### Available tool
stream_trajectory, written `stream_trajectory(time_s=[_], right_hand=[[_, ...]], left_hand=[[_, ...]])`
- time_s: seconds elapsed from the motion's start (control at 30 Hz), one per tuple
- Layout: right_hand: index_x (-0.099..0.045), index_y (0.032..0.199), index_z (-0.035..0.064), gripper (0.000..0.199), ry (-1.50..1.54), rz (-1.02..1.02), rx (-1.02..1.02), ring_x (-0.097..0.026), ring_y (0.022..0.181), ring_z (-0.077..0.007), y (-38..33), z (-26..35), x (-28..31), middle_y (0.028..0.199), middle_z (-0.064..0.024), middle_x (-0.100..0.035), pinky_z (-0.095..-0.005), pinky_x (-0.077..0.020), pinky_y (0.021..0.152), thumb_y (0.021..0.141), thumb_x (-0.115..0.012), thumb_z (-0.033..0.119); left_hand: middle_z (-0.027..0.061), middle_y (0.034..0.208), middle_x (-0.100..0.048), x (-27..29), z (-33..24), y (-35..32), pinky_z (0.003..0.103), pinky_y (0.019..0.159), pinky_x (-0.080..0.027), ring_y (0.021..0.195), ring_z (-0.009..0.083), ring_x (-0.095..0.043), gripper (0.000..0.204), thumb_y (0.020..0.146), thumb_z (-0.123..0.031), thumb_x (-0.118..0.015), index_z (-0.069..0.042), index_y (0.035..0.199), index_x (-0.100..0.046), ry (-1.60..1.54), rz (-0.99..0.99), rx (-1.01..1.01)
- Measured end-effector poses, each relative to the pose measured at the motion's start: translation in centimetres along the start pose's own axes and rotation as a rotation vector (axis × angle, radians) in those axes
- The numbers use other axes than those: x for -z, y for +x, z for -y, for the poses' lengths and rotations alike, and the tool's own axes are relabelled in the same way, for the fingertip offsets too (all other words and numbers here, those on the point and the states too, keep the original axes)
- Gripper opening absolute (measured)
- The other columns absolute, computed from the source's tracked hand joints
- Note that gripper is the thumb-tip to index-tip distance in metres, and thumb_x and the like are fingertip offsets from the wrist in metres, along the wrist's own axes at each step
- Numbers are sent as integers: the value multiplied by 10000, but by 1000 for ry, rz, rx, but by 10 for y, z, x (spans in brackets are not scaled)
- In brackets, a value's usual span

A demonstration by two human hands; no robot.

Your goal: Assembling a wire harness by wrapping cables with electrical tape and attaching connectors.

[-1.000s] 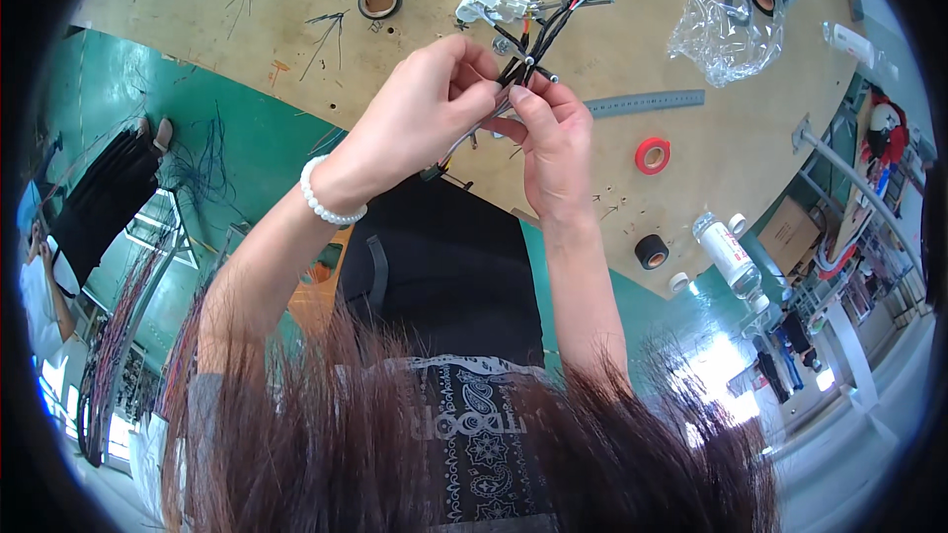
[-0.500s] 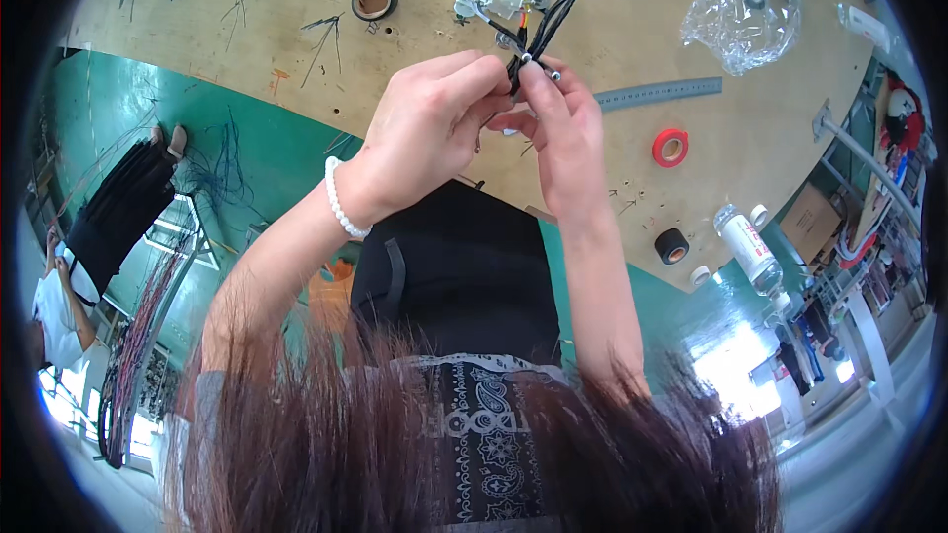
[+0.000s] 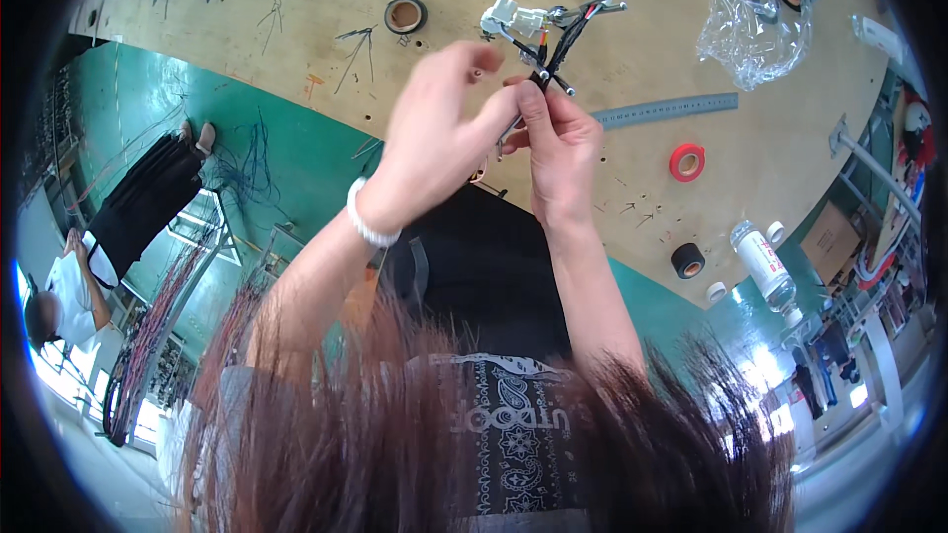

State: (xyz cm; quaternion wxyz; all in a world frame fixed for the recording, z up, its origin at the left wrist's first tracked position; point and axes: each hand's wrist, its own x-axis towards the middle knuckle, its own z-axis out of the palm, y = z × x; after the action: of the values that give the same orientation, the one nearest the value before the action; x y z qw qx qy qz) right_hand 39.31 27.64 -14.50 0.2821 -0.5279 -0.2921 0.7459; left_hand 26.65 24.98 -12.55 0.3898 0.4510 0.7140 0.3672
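A wire harness [image 3: 568, 37] of black-wrapped branches with white connectors [image 3: 502, 14] stands at the far middle of the board, among small metal pegs. My right hand [image 3: 565, 163] pinches its near end between thumb and fingers. Beside it on the left, my left hand [image 3: 430, 133] has its fingers lifted and spread, slightly smeared by motion. The left thumb reaches to the bundle by my right fingertips; whether it touches is hard to tell. The wire ends under my hands are mostly hidden.
Right of my hands lie a steel ruler [image 3: 671, 111], red tape [image 3: 687, 163], black tape [image 3: 688, 260] and a plastic bottle [image 3: 763, 262]. A clear bag [image 3: 755, 35] sits far right. Another tape roll [image 3: 405, 15] lies left of the harness. A person [image 3: 74, 306] stands at far left.
My left hand has let go of the bundle, its fingers opening and pulling back left. My right hand keeps its pinch. The whole view has shifted slightly.
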Motion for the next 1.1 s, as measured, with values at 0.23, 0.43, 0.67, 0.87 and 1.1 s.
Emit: stream_trajectory(time_s=[0.23,0.43,0.67,0.87,1.1], right_hand=[[-669,1063,-27,241,-180,17,97,-607,652,-91,0,6,0,802,-34,-662,-235,-510,553,995,-552,173],[-656,1089,-43,220,-471,78,-10,-602,740,-79,-6,43,-8,864,-36,-665,-225,-503,643,992,-542,118],[-663,878,-68,190,-1224,139,102,-610,711,-108,-20,63,-4,779,-85,-679,-270,-479,665,914,-611,111],[-654,987,-10,184,-1701,360,584,-670,765,-250,-45,104,-61,880,-154,-685,-348,-518,705,880,-655,139],[-616,1022,7,344,-2120,498,598,-643,972,-352,80,17,-132,1064,-212,-583,-406,-536,819,832,-725,271]], left_hand=[[38,800,-600,-12,0,22,252,496,-398,651,92,-531,255,996,-203,-528,31,1051,-613,-961,350,698],[79,876,-645,-21,-9,10,274,605,-551,745,132,-636,297,992,-199,-506,69,1060,-615,-929,193,589],[227,785,-663,-41,-3,0,437,686,-521,752,369,-667,237,901,-177,-554,28,929,-669,-373,-42,354],[193,784,-674,-34,-7,-19,487,653,-516,769,391,-660,197,851,-191,-584,-8,827,-652,-315,-76,182],[194,785,-660,-77,-6,-16,456,624,-491,755,361,-650,165,823,-132,-555,-2,886,-635,-122,-459,21]])
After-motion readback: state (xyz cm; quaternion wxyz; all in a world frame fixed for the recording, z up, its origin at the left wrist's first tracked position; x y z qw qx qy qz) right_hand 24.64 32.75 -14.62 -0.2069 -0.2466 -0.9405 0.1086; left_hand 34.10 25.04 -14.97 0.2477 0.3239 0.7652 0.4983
